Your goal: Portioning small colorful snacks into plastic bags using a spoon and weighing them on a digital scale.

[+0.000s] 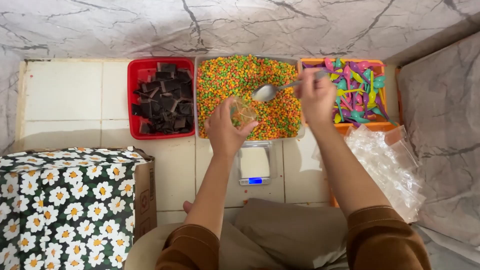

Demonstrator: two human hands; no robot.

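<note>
The left hand (pixel 225 131) is curled around a small clear bag or cup (pixel 243 113) (too glassy to tell which), fingers wrapped about its lower half and its mouth tipped up toward twelve o'clock, so that it sits directly over the big tray of orange, green and yellow candy bits (pixel 248 89); held there, anything that misses the opening would fall back into the tray rather than onto the tiled floor (pixel 65 90). The right hand (pixel 316 95) is closed on the handle of a metal spoon (pixel 269 92), pinching it near the end so the bowl reaches out toward nine o'clock, level and just above the container's mouth. At six o'clock from the tray, just beside its near edge, a small digital scale (pixel 255 165) with a lit blue display sits between the two forearms, within easy reach of either hand. At nine o'clock from the candy a red tray of dark chocolate squares (pixel 162 97) lies touching it, and at three o'clock an orange tray of coloured plastic spoons (pixel 357 90). A heap of clear plastic bags (pixel 387 167) lies at four o'clock by the right forearm, and a cardboard box draped in daisy-print cloth (pixel 65 205) fills eight o'clock.
</note>
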